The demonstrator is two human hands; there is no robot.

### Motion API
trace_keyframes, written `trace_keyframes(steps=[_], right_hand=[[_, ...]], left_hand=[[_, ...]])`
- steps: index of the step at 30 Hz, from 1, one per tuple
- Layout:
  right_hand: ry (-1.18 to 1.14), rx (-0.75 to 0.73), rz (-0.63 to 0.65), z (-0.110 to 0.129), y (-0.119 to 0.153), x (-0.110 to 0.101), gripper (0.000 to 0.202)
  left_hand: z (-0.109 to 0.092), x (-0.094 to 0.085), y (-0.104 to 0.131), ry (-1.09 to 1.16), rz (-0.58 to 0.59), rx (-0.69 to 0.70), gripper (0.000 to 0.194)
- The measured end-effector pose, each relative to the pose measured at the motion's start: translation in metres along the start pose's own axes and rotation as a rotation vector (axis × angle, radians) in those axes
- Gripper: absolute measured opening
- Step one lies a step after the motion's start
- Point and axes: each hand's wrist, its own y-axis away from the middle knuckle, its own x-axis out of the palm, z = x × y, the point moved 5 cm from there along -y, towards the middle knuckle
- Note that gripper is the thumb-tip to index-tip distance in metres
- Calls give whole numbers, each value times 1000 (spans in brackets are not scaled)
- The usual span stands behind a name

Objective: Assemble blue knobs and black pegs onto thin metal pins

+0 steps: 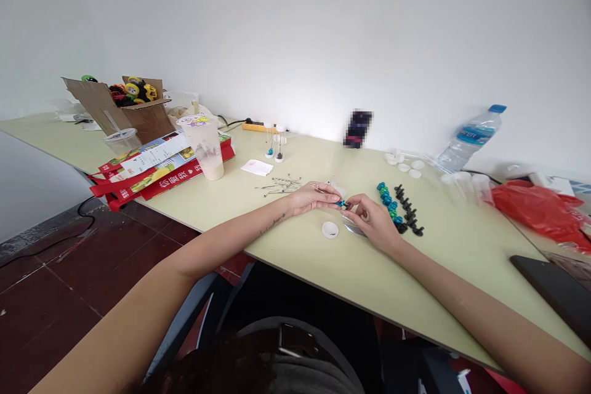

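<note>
Over the table my left hand (pixel 314 197) and my right hand (pixel 373 220) meet, fingertips almost touching. Both pinch a small blue-and-black piece (pixel 341 204), partly covered by the fingers. A small white cap (pixel 330 230) with tiny bits inside lies just in front of the hands. Thin silvery rods (pixel 353 227) lie partly under my right hand. To the right runs a row of blue and green small parts (pixel 390 203), beside a row of black small parts (pixel 408 209). Thin pins (pixel 284 184) are scattered left of my left hand.
Behind stand two clear tubes (pixel 279 144) with white bases. A tall plastic cup (pixel 206 151), a red box (pixel 173 178) and a toy-filled carton (pixel 145 123) are at left. White caps (pixel 404 167), a water bottle (pixel 471 138) and a red bag (pixel 538 209) are at right.
</note>
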Motion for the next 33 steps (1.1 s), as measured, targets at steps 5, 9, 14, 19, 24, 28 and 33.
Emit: trace_keyframes(steps=[5, 9, 14, 19, 24, 28, 33], right_hand=[[-3, 19, 6, -1, 0, 0, 21], [-8, 4, 6, -2, 0, 1, 21], [0, -2, 9, -1, 0, 1, 21], [1, -9, 14, -1, 0, 1, 20], [-6, -5, 9, -2, 0, 0, 21], [11, -4, 10, -2, 0, 0, 23], [33, -40, -6, 0, 1, 0, 21]], left_hand=[[-1, 1, 1, -5, 5, 3, 32], [0, 0, 0, -2, 3, -3, 33], [-1, 1, 0, -8, -9, -6, 32], [-3, 3, 2, -3, -3, -3, 29], [-3, 4, 2, 9, 0, -11, 30], [-4, 4, 2, 3, -1, -3, 30], [-4, 4, 2, -7, 10, -7, 29]])
